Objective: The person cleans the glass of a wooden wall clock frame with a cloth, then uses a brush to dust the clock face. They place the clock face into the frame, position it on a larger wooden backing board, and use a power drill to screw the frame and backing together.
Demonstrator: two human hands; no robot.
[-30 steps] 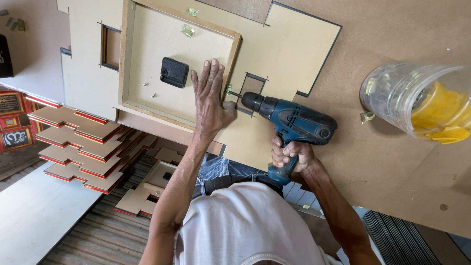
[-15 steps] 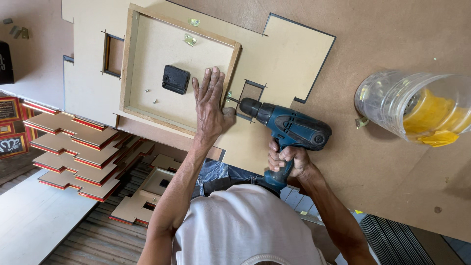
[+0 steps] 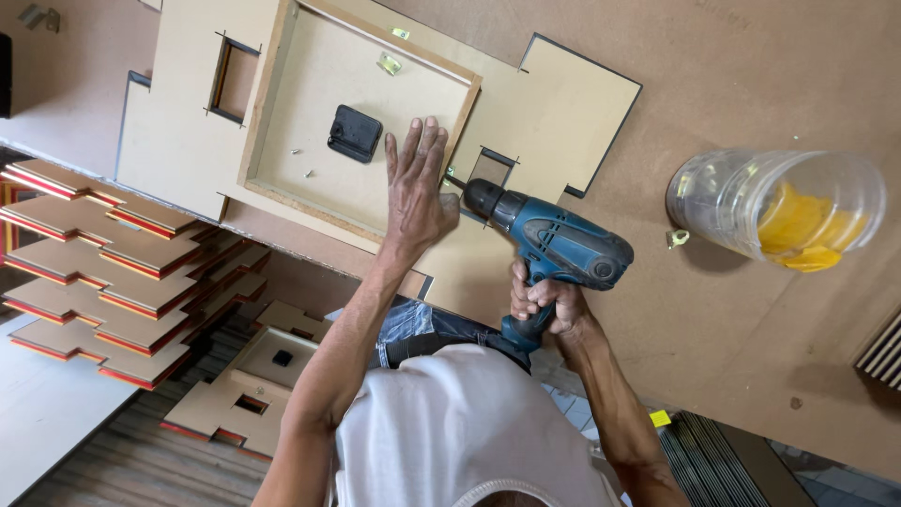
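Observation:
My left hand lies flat, fingers spread, on the right part of a shallow wooden frame that rests on a cut fibreboard panel. A small black square box sits inside the frame, with a few loose screws beside it. My right hand grips the handle of a blue cordless drill, whose black chuck points left at the frame's right edge, just beside my left thumb.
A clear plastic jar with yellow contents lies on its side on the brown workbench to the right; a small brass fitting lies by it. Stacks of cut panels with red edges sit on the floor at left.
The view has shifted slightly. My left hand stays flat on the frame and the drill stays at the frame's right edge, held in the same way.

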